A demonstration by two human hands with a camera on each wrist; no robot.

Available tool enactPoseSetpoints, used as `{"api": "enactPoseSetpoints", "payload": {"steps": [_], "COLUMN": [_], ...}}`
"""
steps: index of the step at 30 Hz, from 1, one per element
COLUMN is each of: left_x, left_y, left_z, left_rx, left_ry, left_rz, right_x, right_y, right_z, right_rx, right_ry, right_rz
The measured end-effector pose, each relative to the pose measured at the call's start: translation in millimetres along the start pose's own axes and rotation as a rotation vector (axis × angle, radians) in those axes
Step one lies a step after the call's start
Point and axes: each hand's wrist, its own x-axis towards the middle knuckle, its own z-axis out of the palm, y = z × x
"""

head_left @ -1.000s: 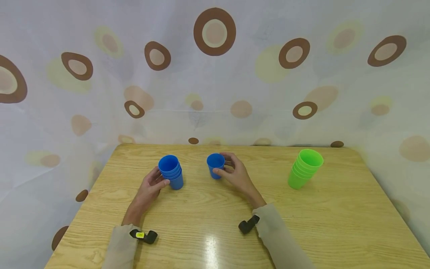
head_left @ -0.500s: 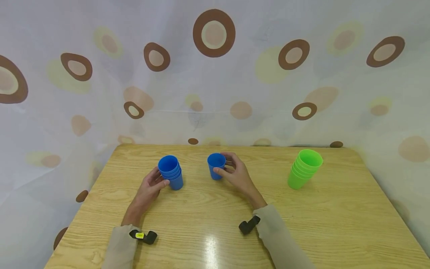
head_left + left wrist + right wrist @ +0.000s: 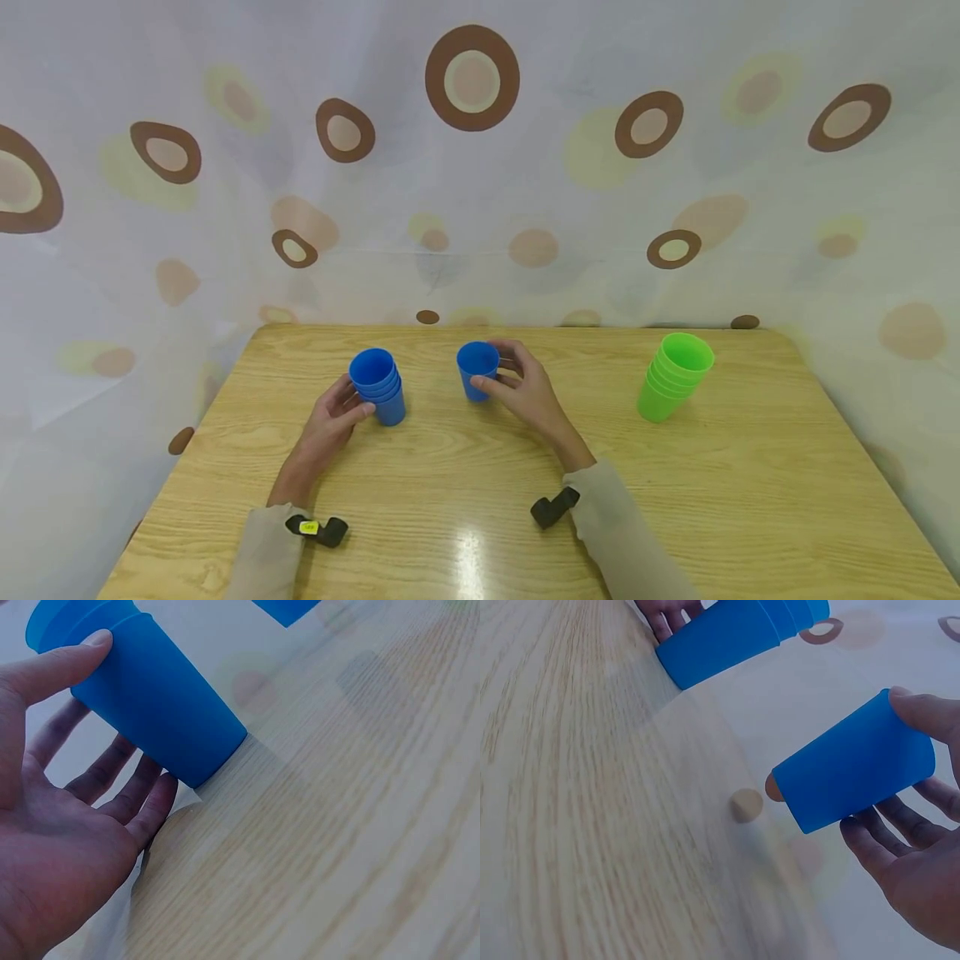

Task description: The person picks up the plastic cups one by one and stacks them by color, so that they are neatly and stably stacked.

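A nested stack of several blue cups (image 3: 387, 400) stands upright at the left of the table. My left hand (image 3: 333, 418) grips it from the left, thumb across the near side and fingers behind. In the left wrist view the base of the blue stack (image 3: 176, 712) meets the tabletop. A single blue cup (image 3: 476, 379) is in my right hand (image 3: 528, 392), pinched between thumb and fingers from the right. The right wrist view shows this single cup (image 3: 855, 765) held upright, its base raised off the wood.
A stack of several bright green cups (image 3: 667, 387) stands on the right part of the wooden table (image 3: 750, 483). Behind the table's back edge hangs a pale curtain (image 3: 390, 200) patterned with brown and beige ovals.
Both hands keep their grips on the blue cups, with almost no motion. The whole head view has shifted slightly.
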Motion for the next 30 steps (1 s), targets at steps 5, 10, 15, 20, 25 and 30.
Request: {"api": "enactPoseSetpoints", "payload": {"steps": [5,10,15,20,25,30], "left_x": [-0.4,-1.1,-1.4,-2.5,-2.5,-0.4], "left_y": [-0.6,-0.7,-0.7,-2.6,-3.1,-1.8], "left_z": [0.0,-0.1,0.3,0.6,1.2,-0.8], "left_rx": [-0.004,-0.013,-0.016,-0.013,-0.01,-0.018], "left_ry": [-0.007,-0.005,-0.004,-0.009,-0.008,-0.009], "left_rz": [0.021,0.028,0.012,0.005,-0.007,0.006], "right_x": [-1.1,-1.9,-4.2,-8.4,-11.5,-7.2], "right_y": [-4,-10,-17,-24,-30,-32], "right_z": [0,2,4,8,11,14], "right_rx": [0.023,0.015,0.014,0.017,0.02,0.004], "right_ry": [-0.009,-0.009,-0.018,-0.024,-0.03,-0.026], "right_rz": [-0.034,-0.037,-0.052,-0.061,-0.069,-0.098]}}
